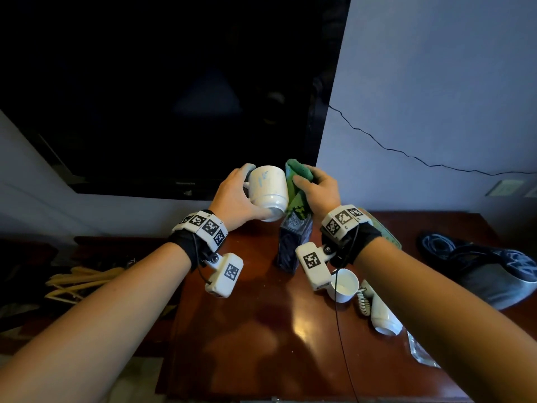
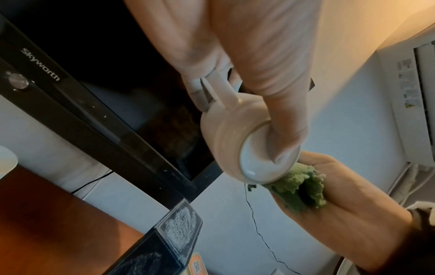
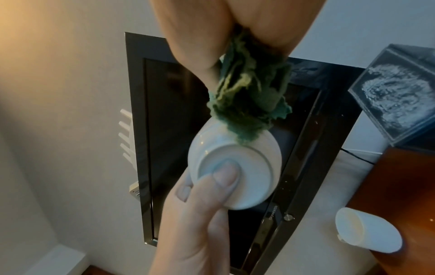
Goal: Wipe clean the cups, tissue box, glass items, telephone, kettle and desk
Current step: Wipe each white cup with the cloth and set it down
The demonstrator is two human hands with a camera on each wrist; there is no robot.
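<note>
Head view, left hand (image 1: pixel 232 196) gripped white cup (image 1: pixel 268 190), thumb on base, right hand (image 1: pixel 318 190) clutched green cloth (image 1: pixel 299 181) against it, handle mostly hidden.

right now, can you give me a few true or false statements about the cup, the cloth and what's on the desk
1. The left hand holds a white cup up above the desk. True.
2. The right hand has a blue sponge in its grip. False: it grips a green cloth.
3. The cloth touches the side of the held cup. True.
4. The thumb of the left hand presses on the cup's base. True.
5. A second white cup stands upside down on the desk. False: it stands upright, mouth up.
6. The dark tissue box is held in the left hand. False: it stands on the desk below the hands.
</note>
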